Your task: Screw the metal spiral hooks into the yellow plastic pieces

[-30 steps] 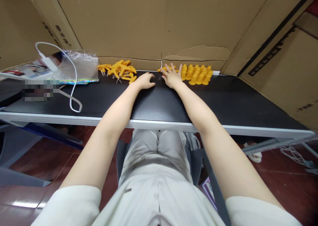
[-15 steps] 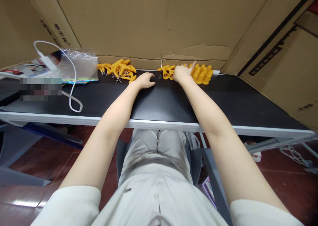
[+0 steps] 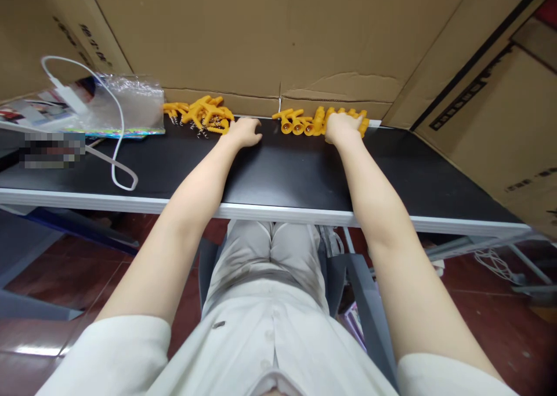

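My left hand [image 3: 245, 132] rests on the black table with its fingers spread and nothing in them. Just left of it lies a loose pile of yellow corkscrew handles [image 3: 204, 112] with metal spirals. My right hand [image 3: 343, 129] is over a cluster of standing yellow corkscrew bodies [image 3: 319, 119]. One finger stretches out to the right, while the others curl down around a body, mostly hidden by the hand. Left of the right hand, several yellow pieces [image 3: 297, 127] lie on their sides in a row, round open ends towards me.
Clear plastic bags [image 3: 130, 103] and a white cable [image 3: 118, 146] lie at the table's left. Cardboard walls [image 3: 287, 36] close off the back and right. A pale metal edge [image 3: 278, 212] runs along the front of the black tabletop [image 3: 287, 175].
My right hand has moved right, from beside the lying pieces onto the standing bodies. Three lying pieces now show fully. My left hand stays beside the pile; the whole view has shifted slightly.
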The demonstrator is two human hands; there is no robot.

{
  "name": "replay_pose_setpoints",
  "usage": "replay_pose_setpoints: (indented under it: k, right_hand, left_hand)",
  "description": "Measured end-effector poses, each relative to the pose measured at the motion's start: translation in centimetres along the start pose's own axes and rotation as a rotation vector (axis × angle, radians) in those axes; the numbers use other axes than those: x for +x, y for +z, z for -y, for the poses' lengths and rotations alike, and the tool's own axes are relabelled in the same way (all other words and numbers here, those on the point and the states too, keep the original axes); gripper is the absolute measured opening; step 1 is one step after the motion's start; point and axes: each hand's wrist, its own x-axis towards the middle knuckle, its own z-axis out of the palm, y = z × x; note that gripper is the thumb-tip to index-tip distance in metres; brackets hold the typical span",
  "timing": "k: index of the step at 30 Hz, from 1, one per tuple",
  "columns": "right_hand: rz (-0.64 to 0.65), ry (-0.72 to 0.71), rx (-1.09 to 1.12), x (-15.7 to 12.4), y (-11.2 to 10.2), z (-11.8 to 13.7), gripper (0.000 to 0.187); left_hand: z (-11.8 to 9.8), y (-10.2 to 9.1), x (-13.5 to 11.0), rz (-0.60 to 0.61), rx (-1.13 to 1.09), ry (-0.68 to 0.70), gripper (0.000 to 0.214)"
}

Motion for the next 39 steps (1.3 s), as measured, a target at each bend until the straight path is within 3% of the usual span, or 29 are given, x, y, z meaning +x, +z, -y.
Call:
replay_pose_setpoints:
  k: [3,7,12,17,20,23,26,32,39]
  right_hand:
    - [0.069,0.143,0.022,-0.8,-1.9,1.6,0.061]
    - [0.076,0.08,0.092,-1.5,-4.2,2.6,0.049]
    - [0.251,-0.032,0.162,-2.2,-5.7,3.9,0.028]
    - [0.257,-0.105,0.271,-3.1,-6.0,5.6,0.023]
    - [0.261,-0.092,0.291,-3.4,-6.2,6.2,0.023]
    - [0.261,-0.084,0.303,-3.5,-6.2,6.2,0.022]
    - [0.257,-0.104,0.318,-3.2,-5.9,5.9,0.019]
    - [0.246,-0.149,0.362,-2.6,-4.7,4.9,0.018]
    - [0.277,-0.126,0.371,-2.9,-4.6,5.2,0.025]
  left_hand:
    - [0.3,-1.3,-0.5,-0.082,0.076,-0.212,0.05]
    - [2.0,-2.7,-0.9,-0.154,0.068,-0.476,0.057]
    - [5.1,-2.2,-0.8,-0.149,-0.027,-0.623,0.102]
    - [7.2,-0.7,0.4,-0.133,-0.076,-0.583,0.115]
    - [7.3,-0.4,0.6,-0.186,-0.091,-0.544,0.096]
    - [6.8,-0.6,0.3,-0.151,-0.038,-0.513,0.073]
    - [6.5,-0.7,-0.2,-0.118,-0.045,-0.491,0.068]
    - [6.8,-0.4,0.0,-0.141,-0.322,-0.403,0.061]
    - [6.7,0.4,0.1,-0.174,-0.247,-0.391,0.029]
